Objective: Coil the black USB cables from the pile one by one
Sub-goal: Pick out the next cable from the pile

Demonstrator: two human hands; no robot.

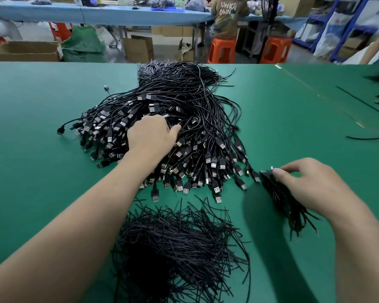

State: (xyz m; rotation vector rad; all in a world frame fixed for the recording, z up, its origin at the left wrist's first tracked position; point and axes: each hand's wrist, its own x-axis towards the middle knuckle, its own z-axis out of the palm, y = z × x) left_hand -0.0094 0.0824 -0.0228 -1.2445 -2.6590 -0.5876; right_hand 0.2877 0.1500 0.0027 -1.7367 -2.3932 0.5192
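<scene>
A big pile of black USB cables (197,127) lies in the middle of the green table (31,119), plugs fanned toward me. My left hand (151,136) reaches into the pile's top, fingers curled down among the plugs; what they hold is hidden. My right hand (311,184) hovers at the right, gripping a bundle of short black twist ties (282,200), with one tie pinched at the tip between thumb and forefinger. A heap of loose black twist ties (175,243) lies near the front edge between my arms.
Stray cables (368,137) and small clusters lie at the table's right side. Beyond the far edge are orange stools (222,51), cardboard boxes (24,51), a blue workbench and a seated person (228,16).
</scene>
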